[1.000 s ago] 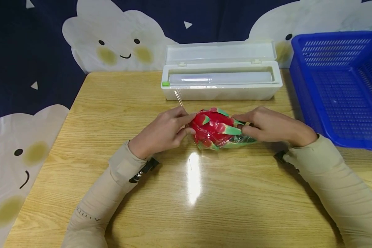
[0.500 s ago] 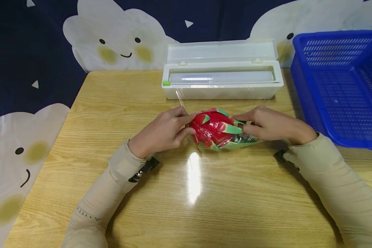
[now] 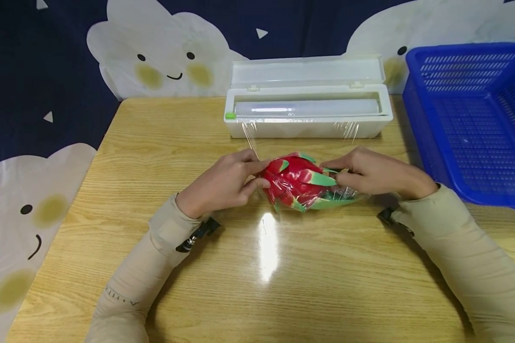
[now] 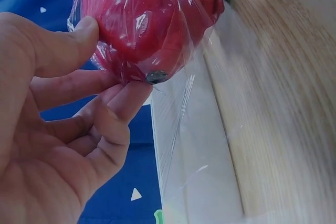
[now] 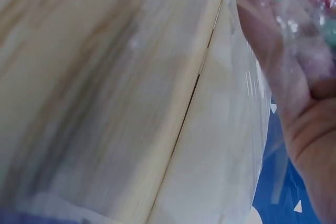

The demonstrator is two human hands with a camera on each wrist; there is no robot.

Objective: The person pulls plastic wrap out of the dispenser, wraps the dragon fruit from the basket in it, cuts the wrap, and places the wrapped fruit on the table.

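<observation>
The fruit (image 3: 299, 183), sheathed in film (image 3: 345, 131), sits between the two hands on the table (image 3: 163, 143). The left hand (image 3: 223, 183) pinches its near end, thumb above and fingers (image 4: 123, 95) curled beneath. The right hand (image 3: 371, 171) pinches the leafy end, fingers curled over the film.

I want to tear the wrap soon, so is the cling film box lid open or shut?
Open. The lid of the cling film box stands up behind it, showing the roll inside.
</observation>
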